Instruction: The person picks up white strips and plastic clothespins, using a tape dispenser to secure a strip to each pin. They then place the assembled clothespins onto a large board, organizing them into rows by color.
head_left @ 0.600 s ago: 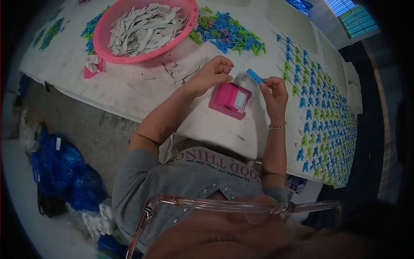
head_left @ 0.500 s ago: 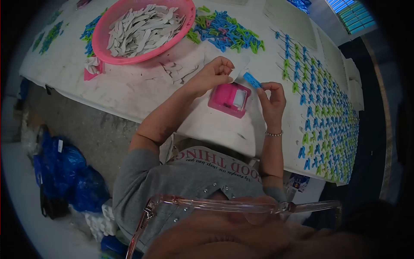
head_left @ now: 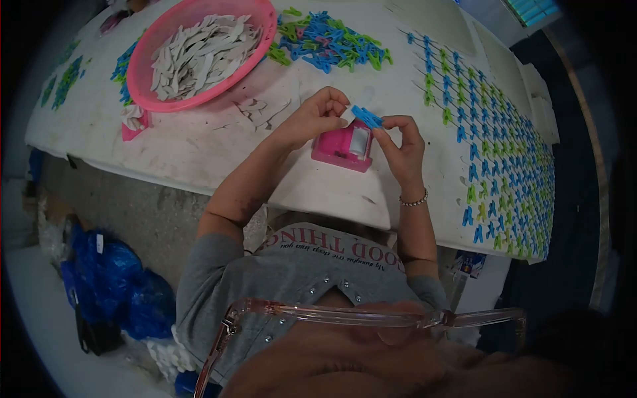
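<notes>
My right hand (head_left: pixel 406 142), with a beaded bracelet on its wrist, pinches the end of a blue clothespin (head_left: pixel 366 117). My left hand (head_left: pixel 313 119) is closed on a small white strip (head_left: pixel 348 117), whose edge shows at the fingertips and meets the clothespin's far end in this view. Just below both hands sits a pink box (head_left: pixel 334 147) with a white roller-like part (head_left: pixel 359 142) in its top. Left of my left hand, several pale strips (head_left: pixel 262 114) lie loose on the white table.
A pink basin (head_left: pixel 136 86) of whitish strips (head_left: pixel 199 56) stands at the back left. Behind my hands is a pile of blue and green clothespins (head_left: pixel 332 43). Rows of clothespins on thin rods (head_left: pixel 491 146) cover the right side. Blue plastic bags (head_left: pixel 119 278) lie on the floor.
My right hand has brought the clothespin left and turned it flatter, against the white strip in my left hand. The whole view has shifted slightly.
</notes>
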### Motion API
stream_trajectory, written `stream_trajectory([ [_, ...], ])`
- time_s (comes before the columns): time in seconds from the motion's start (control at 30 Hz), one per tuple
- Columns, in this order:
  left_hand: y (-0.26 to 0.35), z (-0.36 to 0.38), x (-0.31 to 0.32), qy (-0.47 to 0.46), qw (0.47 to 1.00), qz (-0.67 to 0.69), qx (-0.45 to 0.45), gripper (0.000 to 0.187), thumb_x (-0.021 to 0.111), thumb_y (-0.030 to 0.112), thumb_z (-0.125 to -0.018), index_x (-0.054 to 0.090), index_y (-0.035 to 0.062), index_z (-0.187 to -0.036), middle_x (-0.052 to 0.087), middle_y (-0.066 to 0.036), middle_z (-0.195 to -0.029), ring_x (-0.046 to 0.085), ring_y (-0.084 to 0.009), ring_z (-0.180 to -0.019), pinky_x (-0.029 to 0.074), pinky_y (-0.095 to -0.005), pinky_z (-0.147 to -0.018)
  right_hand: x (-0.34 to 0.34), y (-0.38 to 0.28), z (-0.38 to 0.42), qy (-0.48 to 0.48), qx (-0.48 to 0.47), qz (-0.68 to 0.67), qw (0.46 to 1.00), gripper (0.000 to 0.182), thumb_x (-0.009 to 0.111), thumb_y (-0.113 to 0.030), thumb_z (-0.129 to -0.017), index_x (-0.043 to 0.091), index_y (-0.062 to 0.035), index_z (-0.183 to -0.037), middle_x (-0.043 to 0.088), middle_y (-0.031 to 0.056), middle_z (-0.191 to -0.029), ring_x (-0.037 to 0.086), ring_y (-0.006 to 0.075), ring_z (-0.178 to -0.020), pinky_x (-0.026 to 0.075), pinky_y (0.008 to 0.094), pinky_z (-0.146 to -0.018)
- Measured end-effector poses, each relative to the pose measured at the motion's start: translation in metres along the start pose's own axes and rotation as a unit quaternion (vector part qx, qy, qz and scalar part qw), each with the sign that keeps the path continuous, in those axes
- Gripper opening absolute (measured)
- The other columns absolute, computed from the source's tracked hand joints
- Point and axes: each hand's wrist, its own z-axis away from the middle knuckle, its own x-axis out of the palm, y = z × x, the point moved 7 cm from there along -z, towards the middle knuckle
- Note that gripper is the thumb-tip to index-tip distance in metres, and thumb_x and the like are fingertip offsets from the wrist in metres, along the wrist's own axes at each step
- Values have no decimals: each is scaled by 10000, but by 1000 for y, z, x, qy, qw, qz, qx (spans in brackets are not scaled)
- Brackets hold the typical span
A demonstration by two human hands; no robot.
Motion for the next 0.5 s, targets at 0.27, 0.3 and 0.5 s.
stream_trajectory([
  [0.27,6,-6,-72,189,901,-385,66,342,717,137,-827,569,65,-1128,596,-58,-996,570,-159,-866,473,-297,-753,-67,3,46,59,101,48,992,120,624,-133,-921,643,-14,-919,604,21,-831,547,95,-767,447,236,-702],
  [0.3,3,-5,-83,196,839,-504,62,345,728,187,-813,579,58,-1096,606,-92,-973,588,-213,-868,480,-340,-751,-81,2,60,79,108,59,989,120,624,-133,-921,643,-14,-919,604,21,-831,547,95,-767,447,236,-702],
  [0.5,-2,-2,-84,193,679,-708,-13,391,729,320,-784,584,55,-1032,612,-150,-943,604,-331,-869,481,-432,-744,-140,19,179,189,351,-158,903,231,517,-236,-994,604,-29,-937,583,8,-751,533,91,-683,451,231,-663],
])
